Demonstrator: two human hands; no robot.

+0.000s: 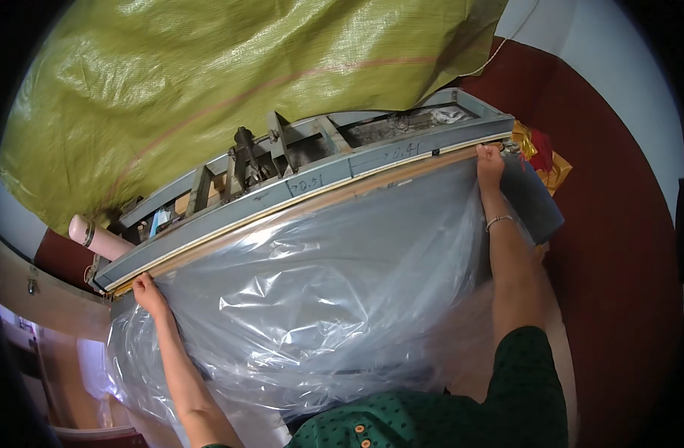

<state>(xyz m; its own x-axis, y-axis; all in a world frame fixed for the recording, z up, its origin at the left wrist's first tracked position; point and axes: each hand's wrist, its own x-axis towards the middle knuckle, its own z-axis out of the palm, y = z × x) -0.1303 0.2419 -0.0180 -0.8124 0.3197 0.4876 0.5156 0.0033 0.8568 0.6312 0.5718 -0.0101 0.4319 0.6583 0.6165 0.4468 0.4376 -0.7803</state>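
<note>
A wide sheet of clear plastic film (297,291) stretches between my two hands and hangs in folds toward my body. My left hand (149,295) is closed on its far left corner, close to the left end of a long grey metal frame (260,200). At the far right corner my right hand (489,166) pinches the film, beside the frame's right end. Both arms reach forward. The film's far edge lies along a pale strip on the near side of the frame, over a grey surface.
A yellow-green woven tarp (245,82) hangs behind the frame. A pink bottle (99,237) leans at the frame's left end. Inside the frame are crossbars and a dark metal mechanism (246,153). Red and gold wrapping (539,153) sits beyond its right end.
</note>
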